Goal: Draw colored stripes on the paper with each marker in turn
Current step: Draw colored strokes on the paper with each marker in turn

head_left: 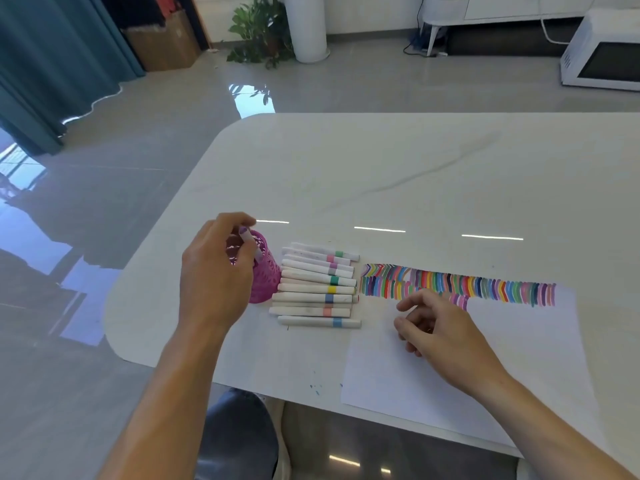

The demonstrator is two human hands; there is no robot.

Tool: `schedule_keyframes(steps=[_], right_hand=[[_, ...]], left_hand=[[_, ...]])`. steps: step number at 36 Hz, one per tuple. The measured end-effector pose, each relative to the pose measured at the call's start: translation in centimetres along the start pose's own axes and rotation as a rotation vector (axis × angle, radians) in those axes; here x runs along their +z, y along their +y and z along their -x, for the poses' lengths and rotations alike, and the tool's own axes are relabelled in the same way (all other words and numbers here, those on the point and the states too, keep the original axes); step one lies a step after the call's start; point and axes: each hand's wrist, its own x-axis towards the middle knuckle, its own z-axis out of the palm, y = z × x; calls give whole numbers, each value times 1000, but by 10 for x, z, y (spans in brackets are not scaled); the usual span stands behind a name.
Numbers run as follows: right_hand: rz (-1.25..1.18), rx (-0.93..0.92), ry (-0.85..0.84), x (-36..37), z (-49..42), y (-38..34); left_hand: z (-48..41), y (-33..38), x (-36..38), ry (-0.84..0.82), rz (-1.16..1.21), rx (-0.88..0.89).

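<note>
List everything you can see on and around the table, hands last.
markers: about ten, white with coloured bands, lying side by side between holder and paper
purple marker: one, at the holder's mouth
holder: one, pink mesh, left of the markers
paper: one, white, near right edge
stripes: many, multicoloured, along paper's far edge
table: one, white
plant: one, green, background
microwave: one, white, far right
left hand: grips purple marker
right hand: empty, loosely curled, over paper

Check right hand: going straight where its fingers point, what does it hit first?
Probably the marker row, just left of the right hand; its height above the paper is unclear.
</note>
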Motion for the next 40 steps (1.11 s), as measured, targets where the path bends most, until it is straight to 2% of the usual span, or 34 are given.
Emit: schedule_keyframes(steps=[8, 16, 20, 26, 30, 36, 40], right_hand=[[9, 0, 0, 1, 0, 0], [13, 10, -6, 1, 0, 0], [22, 13, -6, 1, 1, -1], [22, 8, -11, 0, 2, 0], [22, -3, -4, -2, 3, 0], [-1, 0, 7, -6, 4, -1], [-13, -2, 12, -8, 3, -1]], left_hand=[[1, -9, 5, -69, -173, -54], [3, -3, 4, -114, -132, -38], [4, 2, 6, -68, -143, 27], [12, 17, 16, -44, -148, 254], [16, 21, 27, -215, -128, 315], [26, 20, 52, -627, -262, 292], [33, 19, 63, -724, -342, 290]])
